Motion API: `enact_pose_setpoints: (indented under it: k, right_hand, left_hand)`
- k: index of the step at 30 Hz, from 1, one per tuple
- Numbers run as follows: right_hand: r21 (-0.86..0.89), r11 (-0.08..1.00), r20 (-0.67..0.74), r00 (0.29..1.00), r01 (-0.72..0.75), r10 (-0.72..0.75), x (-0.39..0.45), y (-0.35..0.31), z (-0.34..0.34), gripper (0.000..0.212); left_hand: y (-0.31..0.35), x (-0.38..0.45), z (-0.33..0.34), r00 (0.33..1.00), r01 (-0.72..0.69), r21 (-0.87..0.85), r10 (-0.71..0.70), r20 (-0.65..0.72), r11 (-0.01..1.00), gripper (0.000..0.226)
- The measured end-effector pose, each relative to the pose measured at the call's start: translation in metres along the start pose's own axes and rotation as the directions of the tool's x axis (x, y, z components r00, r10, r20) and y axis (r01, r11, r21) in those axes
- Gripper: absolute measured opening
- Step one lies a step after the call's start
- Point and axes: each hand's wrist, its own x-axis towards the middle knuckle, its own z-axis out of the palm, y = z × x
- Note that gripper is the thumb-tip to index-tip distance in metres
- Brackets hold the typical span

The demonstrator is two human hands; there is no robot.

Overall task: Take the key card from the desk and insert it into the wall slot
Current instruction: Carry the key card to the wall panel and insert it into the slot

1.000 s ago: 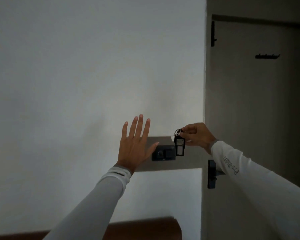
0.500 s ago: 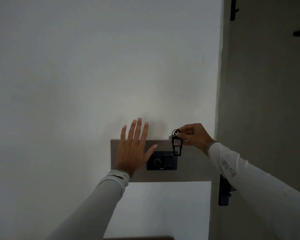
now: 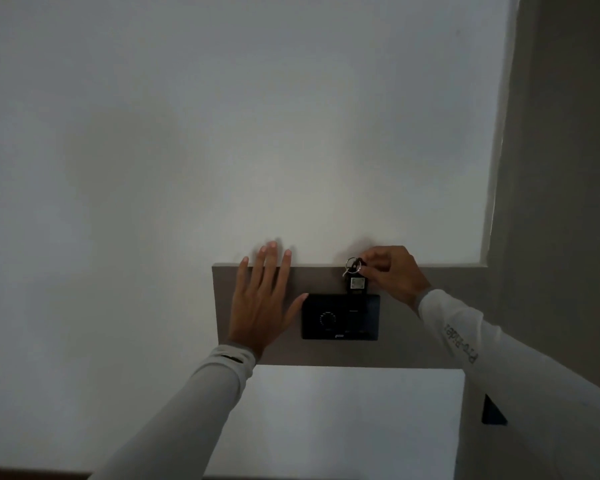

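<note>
A small black key card (image 3: 356, 284) on a metal ring hangs from my right hand (image 3: 394, 275), which pinches its top. The card's lower end meets the top edge of the black wall slot unit (image 3: 340, 317), right of a round dial; how deep it sits I cannot tell. The unit is mounted on a grey-brown wall panel (image 3: 413, 344). My left hand (image 3: 262, 299) lies flat and open on the panel just left of the unit, fingers spread upward, thumb near the unit's upper left corner.
White wall (image 3: 222, 150) fills the view above and left. A darker door or recess (image 3: 561, 168) runs down the right side, with a dark fitting (image 3: 492, 412) low beside my right sleeve. A strip of brown furniture (image 3: 32, 475) shows at the bottom left.
My right hand has lowered the key card from the panel's upper edge down onto the top of the slot unit. The view has moved closer to the wall. My left hand stays flat on the panel.
</note>
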Motion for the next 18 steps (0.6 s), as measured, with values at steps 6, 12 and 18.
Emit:
enact_pose_setpoints:
  k: [6, 12, 18]
  right_hand:
    - [0.008, 1.0, -0.002, 1.0, 0.002, -0.002, 0.005, 0.007, 0.001, 0.014]
    - [0.078, 0.993, 0.083, 0.993, -0.09, 0.083, -0.002, 0.012, 0.008, 0.016]
    - [-0.123, 0.992, 0.044, 0.999, 0.03, -0.025, -0.013, 0.019, 0.018, 0.025]
  left_hand:
    - [0.009, -0.004, 0.019, 1.0, 0.006, -0.037, -0.006, 0.003, 0.999, 0.081]
    - [0.009, -0.005, 0.022, 1.0, 0.012, -0.049, -0.012, 0.005, 0.999, 0.082]
    - [0.01, -0.005, 0.021, 1.0, 0.023, -0.054, -0.023, 0.012, 0.998, 0.083]
